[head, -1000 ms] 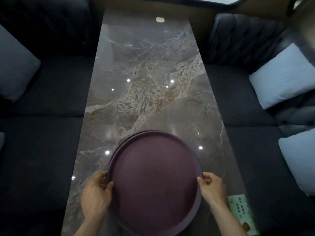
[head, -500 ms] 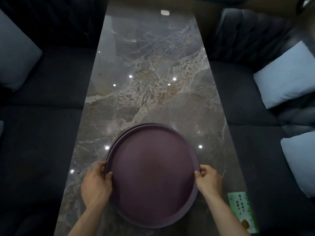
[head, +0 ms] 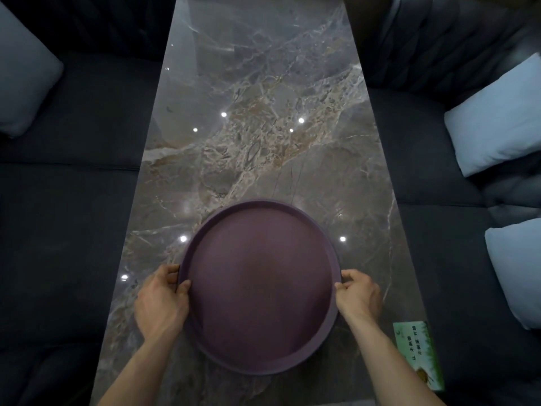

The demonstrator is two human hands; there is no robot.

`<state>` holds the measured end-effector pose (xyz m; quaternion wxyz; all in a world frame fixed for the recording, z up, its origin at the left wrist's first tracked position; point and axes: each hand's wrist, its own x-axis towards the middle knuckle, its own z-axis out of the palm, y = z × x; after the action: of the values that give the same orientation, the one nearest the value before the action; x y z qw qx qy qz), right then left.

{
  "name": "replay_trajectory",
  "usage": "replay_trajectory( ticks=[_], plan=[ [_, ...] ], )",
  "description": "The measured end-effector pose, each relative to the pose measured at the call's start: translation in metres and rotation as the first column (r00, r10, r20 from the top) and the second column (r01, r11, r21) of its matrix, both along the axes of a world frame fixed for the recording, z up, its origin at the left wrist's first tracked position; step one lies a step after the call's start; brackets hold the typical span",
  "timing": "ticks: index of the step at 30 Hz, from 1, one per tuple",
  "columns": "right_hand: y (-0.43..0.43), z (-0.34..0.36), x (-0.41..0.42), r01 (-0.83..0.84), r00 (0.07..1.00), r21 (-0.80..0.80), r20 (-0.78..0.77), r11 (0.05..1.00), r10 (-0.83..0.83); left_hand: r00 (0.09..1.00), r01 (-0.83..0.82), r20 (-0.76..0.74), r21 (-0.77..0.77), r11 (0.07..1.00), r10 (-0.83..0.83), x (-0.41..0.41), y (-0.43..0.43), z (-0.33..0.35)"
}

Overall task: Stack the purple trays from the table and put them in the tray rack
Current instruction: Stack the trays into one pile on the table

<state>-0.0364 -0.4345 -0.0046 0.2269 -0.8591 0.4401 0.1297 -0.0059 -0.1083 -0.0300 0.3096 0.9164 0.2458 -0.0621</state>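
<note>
A stack of round purple trays [head: 260, 288] sits near the front end of the long marble table [head: 257, 127]; the top tray is empty and a second rim shows just beneath it. My left hand [head: 161, 300] grips the stack's left rim, thumb over the edge. On the opposite side, my right hand [head: 358, 293] grips the right rim the same way. No tray rack is in view.
Dark upholstered benches run along both sides of the table. A pale cushion [head: 23, 71] lies on the left bench and two pale cushions [head: 497, 121] on the right. A green printed card [head: 418, 354] lies at the table's front right corner.
The stack has shifted slightly away from me on the table, with both hands staying on its rims. The two trays now line up more closely.
</note>
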Motion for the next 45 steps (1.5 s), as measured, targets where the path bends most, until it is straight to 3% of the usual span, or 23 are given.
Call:
replay_trajectory(
  ticks=[17, 24, 28, 45],
  plan=[
    [0.001, -0.005, -0.001, -0.029, 0.999, -0.12, -0.027, 0.992, 0.026, 0.999, -0.028, 0.021, -0.01, 1.0, 0.028, -0.003, 0.005, -0.008],
    [-0.004, -0.009, -0.007, 0.126, 0.992, 0.074, -0.013, 0.989, -0.125, 0.999, -0.002, -0.04, -0.041, 0.999, 0.0, -0.004, 0.012, 0.0],
    [0.003, -0.015, -0.02, 0.17, 0.985, 0.057, 0.035, 0.984, -0.172, 0.998, -0.019, -0.061, -0.067, 0.998, 0.015, -0.008, 0.016, 0.0],
    [0.011, -0.019, -0.029, 0.051, 0.993, -0.085, 0.111, 0.995, -0.042, 0.998, -0.047, -0.034, 0.023, 0.999, 0.048, -0.015, 0.003, -0.004]
  ],
)
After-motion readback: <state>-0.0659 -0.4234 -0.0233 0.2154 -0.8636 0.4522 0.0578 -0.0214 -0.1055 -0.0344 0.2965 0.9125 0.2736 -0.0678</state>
